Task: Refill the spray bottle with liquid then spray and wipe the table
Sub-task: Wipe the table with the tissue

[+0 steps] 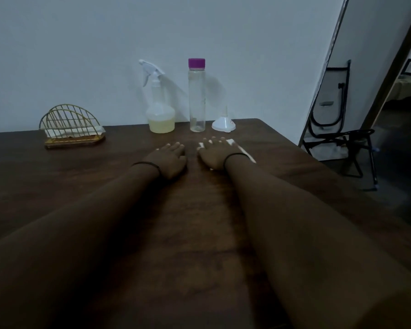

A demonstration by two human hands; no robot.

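You are resting both hands flat — left hand (pixel 170 160) bare, right hand (pixel 215 154) pressing a tissue (pixel 243 151). The spray bottle (pixel 160 108) is standing far on the counter (pixel 199 233) — light, slick plastic; probably best taken at its neck.

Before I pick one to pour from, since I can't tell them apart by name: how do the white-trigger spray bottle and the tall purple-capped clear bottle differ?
The white-trigger spray bottle has a bulbous base holding pale yellow liquid; the tall purple-capped clear bottle is a straight, slim cylinder that looks nearly empty. One has a trigger head, the other a screw cap. Both stand upright by the wall.
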